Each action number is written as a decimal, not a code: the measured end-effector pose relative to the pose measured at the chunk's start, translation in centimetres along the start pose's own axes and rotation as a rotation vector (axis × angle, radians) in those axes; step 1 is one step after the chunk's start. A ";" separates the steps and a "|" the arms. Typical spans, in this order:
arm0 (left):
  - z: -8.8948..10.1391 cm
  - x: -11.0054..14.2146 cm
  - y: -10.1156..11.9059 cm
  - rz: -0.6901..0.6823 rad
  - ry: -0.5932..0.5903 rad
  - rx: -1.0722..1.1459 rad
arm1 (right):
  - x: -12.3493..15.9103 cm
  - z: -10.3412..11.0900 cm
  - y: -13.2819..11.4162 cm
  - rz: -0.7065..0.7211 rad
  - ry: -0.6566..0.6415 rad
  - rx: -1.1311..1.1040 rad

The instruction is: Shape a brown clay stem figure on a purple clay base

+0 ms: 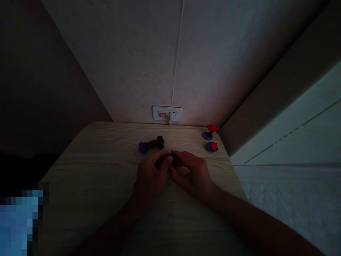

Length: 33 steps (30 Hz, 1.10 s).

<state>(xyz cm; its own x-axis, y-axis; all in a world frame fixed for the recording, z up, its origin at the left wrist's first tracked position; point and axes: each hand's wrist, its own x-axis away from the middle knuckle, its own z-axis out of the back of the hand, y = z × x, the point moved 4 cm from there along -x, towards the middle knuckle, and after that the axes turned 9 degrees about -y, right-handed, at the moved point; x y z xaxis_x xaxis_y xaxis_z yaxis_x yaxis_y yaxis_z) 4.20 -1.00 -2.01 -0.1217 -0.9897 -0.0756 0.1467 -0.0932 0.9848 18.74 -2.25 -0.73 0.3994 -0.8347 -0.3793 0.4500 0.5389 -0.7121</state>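
Observation:
My left hand (152,175) and my right hand (192,173) meet over the middle of a light wooden table (87,177). Together their fingers pinch a small dark piece (170,159), mostly hidden between them. Just beyond the hands lies a dark brown toy figure with a purple base (151,144), tipped on its side. Two small toys sit at the far right corner: a red flower on a purple base (210,131) and a red piece on a purple base (212,146).
The table stands against a pale wall with a white socket plate (167,113) and a plug in it. A dark wall closes the left side; a white panel and textured surface (290,192) lie to the right. The room is dim.

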 end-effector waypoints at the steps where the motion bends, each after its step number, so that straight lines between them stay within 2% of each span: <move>1: -0.2 0.1 0.0 0.003 -0.012 -0.014 | 0.0 -0.1 -0.1 0.004 -0.015 0.016; 4: -0.7 0.3 0.2 -0.013 -0.050 -0.065 | -0.1 -0.3 -0.4 0.013 -0.030 0.064; 8: -1.1 0.5 0.4 -0.043 -0.056 -0.119 | -0.1 -0.6 -0.5 0.025 0.012 0.136; 14: -1.4 0.6 -0.1 -0.015 -0.084 -0.081 | -0.1 -1.2 -0.5 0.054 0.027 0.216; 21: -1.8 0.3 -0.3 -0.014 -0.136 -0.029 | -0.3 -1.4 0.1 -0.042 0.016 0.239; 25: -1.4 0.4 -0.6 0.011 -0.134 0.012 | -0.2 -1.8 0.4 -0.040 -0.045 0.229; 30: -1.2 0.3 -0.3 0.001 -0.254 -0.182 | -0.1 -1.4 0.4 0.123 -0.173 0.185; 33: -1.0 0.1 0.0 -0.010 -0.248 -0.206 | 0.1 -0.8 0.7 0.154 -0.225 0.166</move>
<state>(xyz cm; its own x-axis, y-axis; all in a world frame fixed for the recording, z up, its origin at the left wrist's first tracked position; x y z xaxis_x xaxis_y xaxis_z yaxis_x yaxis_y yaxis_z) 5.16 -1.24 -2.15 -0.3556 -0.9345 -0.0194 0.3369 -0.1475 0.9299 18.40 -2.05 -1.71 0.6312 -0.7057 -0.3218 0.4874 0.6837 -0.5432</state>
